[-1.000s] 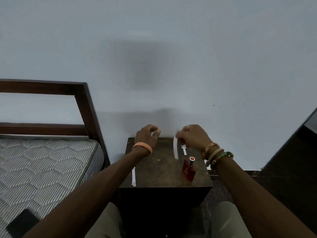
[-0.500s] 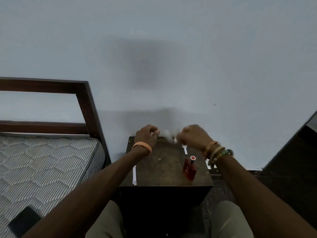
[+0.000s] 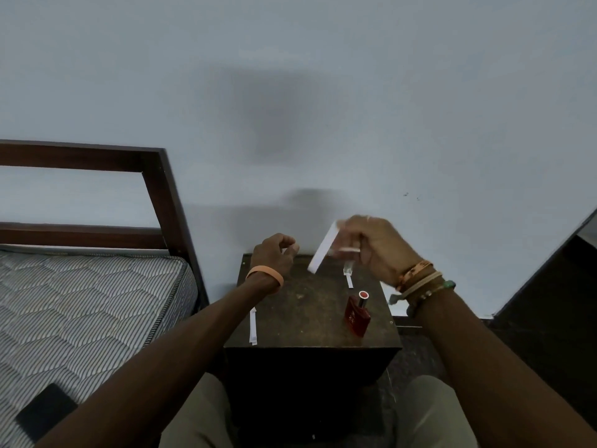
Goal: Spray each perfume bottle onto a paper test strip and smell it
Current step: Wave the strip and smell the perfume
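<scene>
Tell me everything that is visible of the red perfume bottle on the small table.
The red perfume bottle is a flat, rectangular flask, seemingly glass, with a dark neck and a round top, red with a pale rim. It stands upright on the dark wooden table, near its front right corner. No hand touches it.

Small table (image 3: 307,318) backs onto wall (image 3: 323,92); bed (image 3: 80,302) to its left, phone (image 3: 45,412) on the mattress; on table: perfume bottle (image 3: 357,315) front right, second strip (image 3: 253,324) on left edge, third strip (image 3: 350,281) back right; left hand (image 3: 274,257) over back left, right hand (image 3: 378,247) over back right pinching paper strip (image 3: 323,248), tilted between the hands
</scene>
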{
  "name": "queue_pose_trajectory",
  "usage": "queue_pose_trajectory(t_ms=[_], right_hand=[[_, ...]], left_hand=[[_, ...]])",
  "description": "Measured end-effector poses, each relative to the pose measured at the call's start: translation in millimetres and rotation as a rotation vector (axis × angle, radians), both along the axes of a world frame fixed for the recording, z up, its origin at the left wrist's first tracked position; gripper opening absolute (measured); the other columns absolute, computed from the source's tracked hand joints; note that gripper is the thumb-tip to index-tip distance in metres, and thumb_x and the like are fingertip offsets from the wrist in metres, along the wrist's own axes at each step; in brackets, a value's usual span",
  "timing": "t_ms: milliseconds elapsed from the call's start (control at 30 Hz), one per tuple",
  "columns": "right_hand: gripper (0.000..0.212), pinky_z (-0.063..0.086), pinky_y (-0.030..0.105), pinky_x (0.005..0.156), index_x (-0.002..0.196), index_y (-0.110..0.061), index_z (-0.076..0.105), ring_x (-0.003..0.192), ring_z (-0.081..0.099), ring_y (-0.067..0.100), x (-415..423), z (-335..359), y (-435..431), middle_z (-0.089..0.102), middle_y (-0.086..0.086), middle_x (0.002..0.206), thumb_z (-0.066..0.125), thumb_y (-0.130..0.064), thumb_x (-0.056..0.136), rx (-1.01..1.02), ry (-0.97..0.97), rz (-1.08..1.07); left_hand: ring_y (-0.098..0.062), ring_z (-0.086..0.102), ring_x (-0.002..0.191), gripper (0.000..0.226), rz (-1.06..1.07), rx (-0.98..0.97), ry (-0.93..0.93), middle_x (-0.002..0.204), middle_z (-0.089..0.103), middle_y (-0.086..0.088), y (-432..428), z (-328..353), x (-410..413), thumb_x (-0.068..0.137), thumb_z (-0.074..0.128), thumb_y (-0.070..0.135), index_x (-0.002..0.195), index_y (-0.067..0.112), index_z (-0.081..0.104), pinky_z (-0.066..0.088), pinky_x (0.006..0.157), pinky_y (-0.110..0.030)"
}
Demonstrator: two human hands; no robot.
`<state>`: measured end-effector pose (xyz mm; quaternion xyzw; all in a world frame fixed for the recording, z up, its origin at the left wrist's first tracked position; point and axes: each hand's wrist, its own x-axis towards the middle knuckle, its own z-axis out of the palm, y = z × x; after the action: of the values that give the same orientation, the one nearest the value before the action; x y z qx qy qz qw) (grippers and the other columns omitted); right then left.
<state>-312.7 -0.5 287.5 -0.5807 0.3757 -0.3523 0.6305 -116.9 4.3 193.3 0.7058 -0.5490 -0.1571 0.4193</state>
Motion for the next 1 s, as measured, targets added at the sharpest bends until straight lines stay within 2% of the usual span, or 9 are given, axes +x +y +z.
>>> queue_pose_trajectory(t_ms=[67, 200, 333, 533, 700, 733, 833, 867, 1000], right_hand=[[0.018, 0.054, 0.038, 0.073, 0.068, -0.01, 0.069, 0.07, 0.065, 0.023, 1, 5, -5, 0.066, 0.01, 0.072, 0.064, -0.013, 0.085, 0.073, -0.108, -0.008], [0.017, 0.055, 0.035, 0.069, 0.065, -0.012, 0.068, 0.068, 0.063, 0.02, 5, -25, -8, 0.07, 0.009, 0.072, 0.069, -0.023, 0.078, -0.346, 0.798, -0.074], [0.017, 0.057, 0.04, 0.075, 0.073, -0.006, 0.07, 0.069, 0.065, 0.021, 0, -37, -8, 0.072, 0.012, 0.076, 0.07, -0.021, 0.08, -0.128, 0.59, -0.094], [0.018, 0.057, 0.041, 0.077, 0.075, -0.004, 0.07, 0.069, 0.066, 0.019, -2, -30, -4, 0.071, 0.01, 0.073, 0.07, -0.02, 0.083, -0.149, 0.597, -0.038], [0.013, 0.053, 0.047, 0.086, 0.075, -0.006, 0.07, 0.079, 0.067, 0.027, 3, 1, 6, 0.07, 0.015, 0.081, 0.067, -0.016, 0.084, 0.001, 0.022, -0.019], [0.013, 0.053, 0.044, 0.082, 0.072, -0.009, 0.069, 0.078, 0.066, 0.025, 6, -2, 3, 0.069, 0.012, 0.078, 0.067, -0.016, 0.082, -0.061, 0.079, -0.022], [0.017, 0.046, 0.027, 0.064, 0.064, -0.02, 0.064, 0.073, 0.061, 0.017, 13, -17, 6, 0.063, -0.001, 0.071, 0.067, -0.026, 0.08, -0.365, 0.792, -0.019], [0.018, 0.046, 0.026, 0.063, 0.067, -0.019, 0.063, 0.072, 0.06, 0.016, 13, -19, 2, 0.062, -0.002, 0.071, 0.066, -0.025, 0.083, -0.408, 0.823, -0.043], [0.011, 0.054, 0.045, 0.084, 0.082, -0.004, 0.067, 0.078, 0.066, 0.026, 8, -2, 6, 0.067, 0.013, 0.081, 0.065, -0.014, 0.086, -0.223, 0.212, 0.016]], left_hand=[[-0.012, 0.056, 0.087, 0.024, 0.005, 0.004, 0.007, 0.108, 0.068, -0.008, 1, -1, 1, 0.09, 0.061, 0.023, 0.11, 0.01, 0.065, 0.045, 0.083, -0.025], [-0.016, 0.06, 0.092, 0.025, 0.015, 0.003, -0.007, 0.108, 0.069, -0.008, 0, -2, 1, 0.091, 0.06, 0.024, 0.11, 0.01, 0.065, 0.044, 0.082, -0.024], [-0.015, 0.06, 0.092, 0.025, 0.004, -0.006, -0.014, 0.108, 0.069, -0.007, 3, 0, 0, 0.09, 0.061, 0.024, 0.11, 0.01, 0.065, 0.045, 0.081, -0.023], [-0.016, 0.06, 0.092, 0.025, 0.023, -0.006, -0.005, 0.108, 0.069, -0.008, 2, 0, 4, 0.091, 0.06, 0.023, 0.111, 0.009, 0.065, 0.044, 0.081, -0.023], [-0.012, 0.056, 0.087, 0.023, 0.004, 0.001, -0.01, 0.106, 0.068, -0.009, 0, 1, 3, 0.09, 0.06, 0.021, 0.11, 0.008, 0.065, 0.044, 0.081, -0.023], [-0.014, 0.057, 0.088, 0.024, -0.001, 0.001, -0.008, 0.107, 0.068, -0.009, 0, 1, 2, 0.09, 0.06, 0.021, 0.11, 0.008, 0.065, 0.045, 0.082, -0.024], [-0.014, 0.058, 0.09, 0.024, -0.002, -0.01, -0.014, 0.107, 0.069, -0.008, 1, 2, 0, 0.09, 0.06, 0.021, 0.11, 0.008, 0.065, 0.044, 0.081, -0.022], [-0.012, 0.057, 0.088, 0.024, -0.004, -0.012, -0.014, 0.106, 0.069, -0.008, 1, 3, -1, 0.09, 0.061, 0.021, 0.11, 0.009, 0.065, 0.044, 0.08, -0.021], [-0.011, 0.055, 0.086, 0.023, -0.001, -0.009, -0.014, 0.106, 0.069, -0.008, 0, 6, 0, 0.09, 0.061, 0.021, 0.109, 0.009, 0.065, 0.043, 0.08, -0.022]])
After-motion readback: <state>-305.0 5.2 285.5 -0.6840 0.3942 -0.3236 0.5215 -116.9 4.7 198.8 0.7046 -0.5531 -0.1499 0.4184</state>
